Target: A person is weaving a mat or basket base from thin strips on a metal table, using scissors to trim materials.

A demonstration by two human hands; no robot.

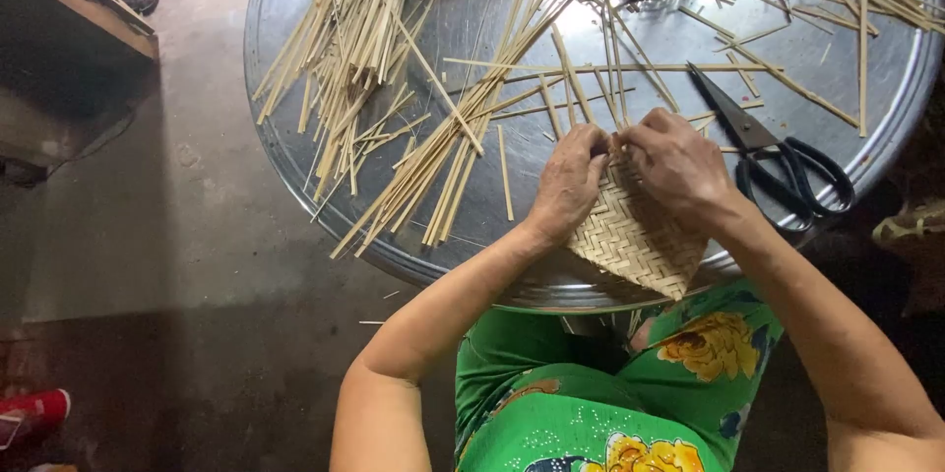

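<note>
Both hands worked the top edge of a woven mat on a round metal tray.

The left hand [568,182] and right hand [677,165] pinched the upper edge of the mat [635,236], which ran from their fingers down toward the person; loose strips [433,162] fanned out left, scissors [783,152] lay right.

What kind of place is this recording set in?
Likely a home craft spot for bamboo weaving: a round metal tray on a concrete floor, loose bamboo strips, and black scissors.
</note>
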